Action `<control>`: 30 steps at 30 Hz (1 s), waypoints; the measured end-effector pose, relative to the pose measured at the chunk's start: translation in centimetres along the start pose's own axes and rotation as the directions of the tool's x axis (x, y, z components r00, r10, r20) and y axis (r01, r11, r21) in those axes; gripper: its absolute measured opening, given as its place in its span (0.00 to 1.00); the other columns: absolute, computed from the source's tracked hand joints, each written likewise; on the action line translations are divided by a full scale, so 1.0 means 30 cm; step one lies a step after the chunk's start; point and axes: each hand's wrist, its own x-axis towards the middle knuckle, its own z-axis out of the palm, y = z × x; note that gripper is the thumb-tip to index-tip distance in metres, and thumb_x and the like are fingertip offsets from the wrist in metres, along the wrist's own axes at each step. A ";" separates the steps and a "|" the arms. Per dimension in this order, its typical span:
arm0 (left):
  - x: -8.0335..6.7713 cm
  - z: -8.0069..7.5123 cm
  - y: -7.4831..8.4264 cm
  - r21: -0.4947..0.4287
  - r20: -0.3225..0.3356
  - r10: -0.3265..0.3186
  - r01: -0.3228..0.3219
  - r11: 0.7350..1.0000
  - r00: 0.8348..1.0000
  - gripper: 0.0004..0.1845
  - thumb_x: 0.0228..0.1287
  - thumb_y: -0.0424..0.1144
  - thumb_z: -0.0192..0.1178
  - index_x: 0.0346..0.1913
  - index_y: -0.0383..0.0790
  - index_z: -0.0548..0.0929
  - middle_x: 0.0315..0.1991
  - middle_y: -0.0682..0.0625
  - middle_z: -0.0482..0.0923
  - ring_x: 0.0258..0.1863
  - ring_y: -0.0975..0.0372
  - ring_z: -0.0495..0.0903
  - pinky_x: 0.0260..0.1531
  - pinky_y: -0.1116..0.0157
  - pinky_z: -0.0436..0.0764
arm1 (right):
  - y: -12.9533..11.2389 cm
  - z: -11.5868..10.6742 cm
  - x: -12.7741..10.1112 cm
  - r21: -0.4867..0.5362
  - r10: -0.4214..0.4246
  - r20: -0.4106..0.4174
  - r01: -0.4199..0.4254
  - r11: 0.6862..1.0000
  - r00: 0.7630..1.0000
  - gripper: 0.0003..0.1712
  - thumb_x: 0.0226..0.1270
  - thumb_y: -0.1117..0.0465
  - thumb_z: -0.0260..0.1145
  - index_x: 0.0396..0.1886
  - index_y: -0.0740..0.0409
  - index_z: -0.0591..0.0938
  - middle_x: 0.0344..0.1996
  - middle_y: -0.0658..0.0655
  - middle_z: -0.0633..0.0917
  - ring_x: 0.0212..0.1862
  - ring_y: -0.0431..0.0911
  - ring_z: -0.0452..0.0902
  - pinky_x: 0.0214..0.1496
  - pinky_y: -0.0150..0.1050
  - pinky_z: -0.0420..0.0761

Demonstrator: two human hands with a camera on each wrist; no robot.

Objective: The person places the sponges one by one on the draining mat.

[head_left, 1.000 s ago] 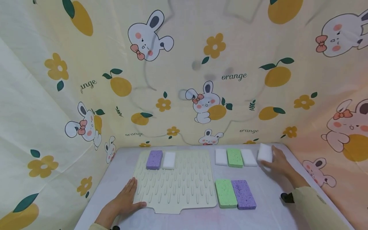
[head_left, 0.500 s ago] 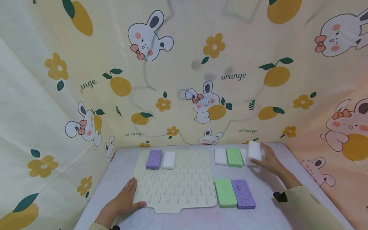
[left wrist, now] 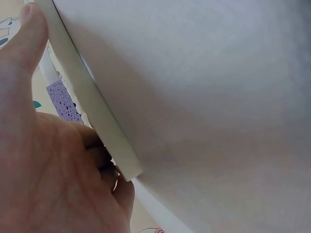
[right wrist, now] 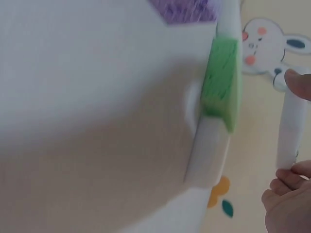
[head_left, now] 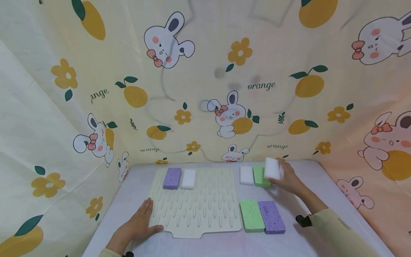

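Note:
My right hand pinches a white sponge block between thumb and fingers, raised over the back row of sponges. That row has a white block and a green sponge; another white block shows in the right wrist view, hidden behind the hand in the head view. My left hand rests against the left front corner of a cream ridged drying mat, fingers extended along its side and thumb at its front edge. On the mat's back left lie a purple sponge and a white block.
Right of the mat, a green sponge and a purple sponge lie side by side on the white-covered table. A printed cloth with rabbits and oranges encloses the table at the back and sides.
My right hand has carried the white sponge block leftward from the right end of the back row to over the green sponge's right side. The left hand has stayed still.

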 end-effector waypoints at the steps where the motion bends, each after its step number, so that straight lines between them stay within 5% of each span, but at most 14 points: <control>1: 0.000 -0.004 0.005 0.003 0.005 -0.002 0.002 1.000 1.000 0.70 0.62 0.74 0.66 0.80 0.15 0.50 0.83 0.20 0.43 0.83 0.30 0.42 0.80 0.33 0.49 | -0.010 0.005 -0.002 -0.004 0.003 0.005 -0.003 1.000 1.000 0.66 0.65 0.50 0.81 0.85 0.71 0.47 0.74 0.83 0.61 0.68 0.76 0.65 0.65 0.78 0.73; 8: -0.005 -0.014 0.021 0.033 0.008 -0.006 0.006 0.999 1.000 0.68 0.63 0.69 0.70 0.79 0.13 0.51 0.82 0.19 0.45 0.83 0.29 0.44 0.81 0.35 0.51 | -0.078 0.036 -0.002 -0.012 0.014 0.047 -0.013 1.000 0.999 0.69 0.68 0.46 0.79 0.85 0.74 0.43 0.79 0.84 0.51 0.74 0.81 0.57 0.70 0.80 0.67; 16: -0.013 -0.005 0.016 -0.021 -0.023 0.014 -0.015 1.000 1.000 0.70 0.61 0.72 0.69 0.79 0.13 0.51 0.82 0.18 0.44 0.82 0.28 0.43 0.81 0.34 0.47 | -0.137 0.087 0.002 0.018 -0.036 0.045 0.035 0.999 0.998 0.66 0.67 0.49 0.80 0.85 0.74 0.47 0.79 0.82 0.55 0.74 0.77 0.60 0.70 0.78 0.70; 23: -0.014 -0.011 0.024 0.026 -0.009 -0.012 0.012 1.000 1.000 0.69 0.62 0.71 0.69 0.80 0.14 0.51 0.82 0.20 0.45 0.83 0.30 0.45 0.80 0.35 0.53 | -0.188 0.131 0.007 0.022 -0.056 0.046 0.055 0.998 0.997 0.68 0.65 0.47 0.81 0.85 0.74 0.48 0.80 0.81 0.54 0.77 0.78 0.55 0.74 0.77 0.66; 30: 0.010 0.030 -0.030 0.045 -0.055 -0.001 0.004 0.999 0.998 0.71 0.60 0.76 0.66 0.80 0.16 0.53 0.83 0.22 0.46 0.84 0.31 0.45 0.81 0.35 0.53 | -0.242 0.173 0.016 0.037 -0.047 0.067 0.045 0.998 0.997 0.68 0.66 0.46 0.81 0.85 0.73 0.47 0.81 0.80 0.54 0.79 0.78 0.53 0.75 0.77 0.65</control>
